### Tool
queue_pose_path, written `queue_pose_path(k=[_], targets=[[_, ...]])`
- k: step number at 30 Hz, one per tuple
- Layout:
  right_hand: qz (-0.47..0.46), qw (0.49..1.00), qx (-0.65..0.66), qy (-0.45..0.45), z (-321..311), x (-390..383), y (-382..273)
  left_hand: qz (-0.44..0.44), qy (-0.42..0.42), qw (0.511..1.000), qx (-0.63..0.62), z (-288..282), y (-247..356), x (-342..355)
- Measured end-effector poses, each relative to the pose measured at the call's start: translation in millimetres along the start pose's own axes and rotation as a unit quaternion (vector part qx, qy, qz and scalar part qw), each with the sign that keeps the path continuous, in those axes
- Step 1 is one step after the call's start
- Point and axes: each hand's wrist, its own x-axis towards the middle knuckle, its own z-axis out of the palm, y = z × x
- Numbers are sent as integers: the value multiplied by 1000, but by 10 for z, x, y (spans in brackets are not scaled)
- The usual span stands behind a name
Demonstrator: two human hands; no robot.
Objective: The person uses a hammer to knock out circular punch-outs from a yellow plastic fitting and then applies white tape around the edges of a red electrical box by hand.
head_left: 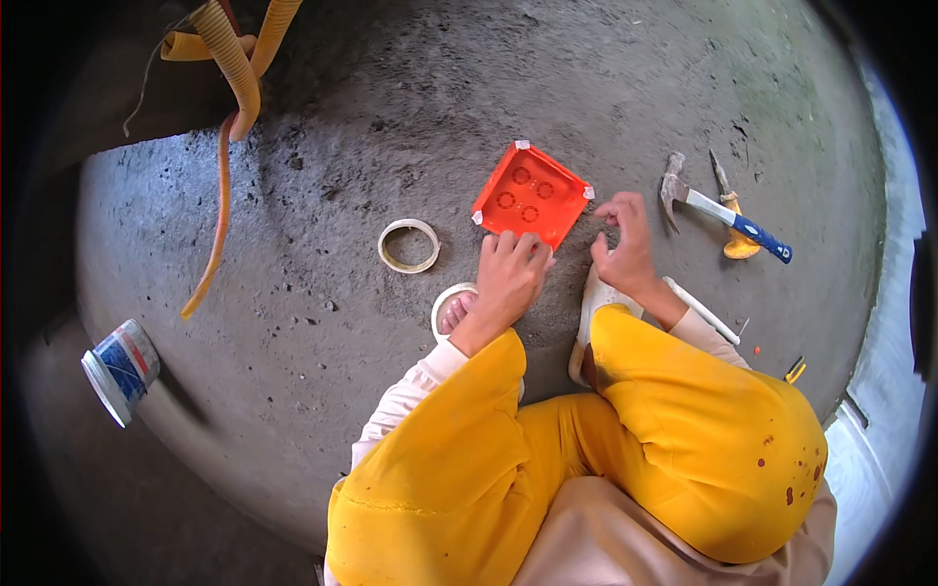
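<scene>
Head view shows the left hand (pixel 508 273) with fingers spread, fingertips resting on the near edge of a square orange plastic junction box (pixel 531 193) lying flat on the grey concrete floor (pixel 322 176). Just right of the box, the right hand (pixel 625 244) is curled loosely, holding nothing visible. A white tape ring (pixel 408 245) lies left; a blue-handled hammer (pixel 718 207) lies right.

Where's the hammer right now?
Head view, right side: the hammer lies on the concrete floor, beside a yellow-handled tool, just right of the right hand.
</scene>
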Motion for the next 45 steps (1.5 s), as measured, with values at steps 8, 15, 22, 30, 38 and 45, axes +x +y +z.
queue_pose_path(k=[8,15,22,30,38,45], targets=[[130,934,331,18,-336,267,135,-140,33,962,-231,-580,-43,281],[219,856,413,-219,-36,563,155,-384,-53,471,-792,-288,-790,239],[206,877,398,-174,198,604,210,-420,-38,500,-757,-197,-968,311],[236,904,333,-125,391,529,177,-336,54,855,-391,-46,-767,251],[219,906,351,-87,419,545,116,-316,103,903,-273,-98,-561,196],[190,929,272,-164,54,740,-95,-293,126,897,-305,-231,-391,171]])
